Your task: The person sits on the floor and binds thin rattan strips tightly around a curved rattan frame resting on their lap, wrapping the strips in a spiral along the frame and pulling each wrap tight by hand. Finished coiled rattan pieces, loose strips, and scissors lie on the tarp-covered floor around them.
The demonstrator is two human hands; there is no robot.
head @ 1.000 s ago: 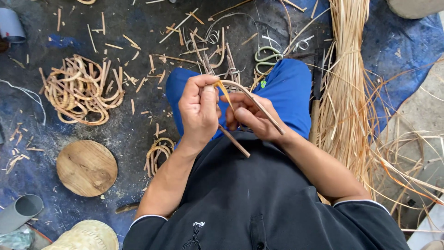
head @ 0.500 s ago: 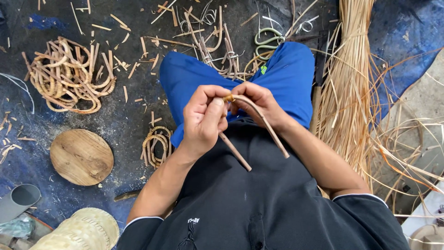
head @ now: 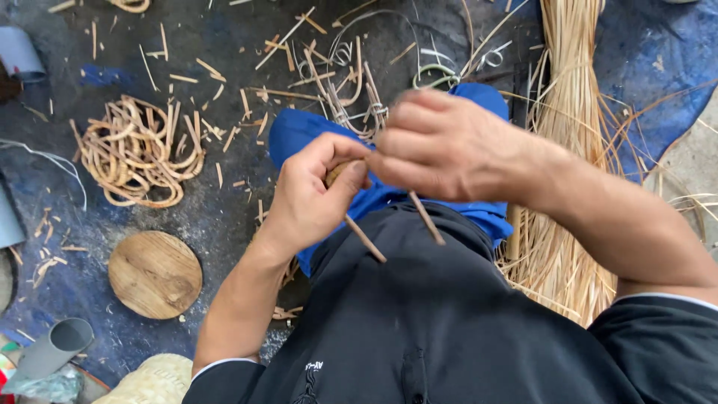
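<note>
Rattan strip (head: 364, 238) pinched between left hand (head: 314, 198) and right hand (head: 441, 146), both grips closed on it.

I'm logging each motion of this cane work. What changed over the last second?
The right hand rose toward the camera and crossed over the left hand, hiding the bend in the rattan strip; only its two ends now poke out below. Both hands kept their grip. The round wooden disc and coiled offcuts lie as before.
</note>
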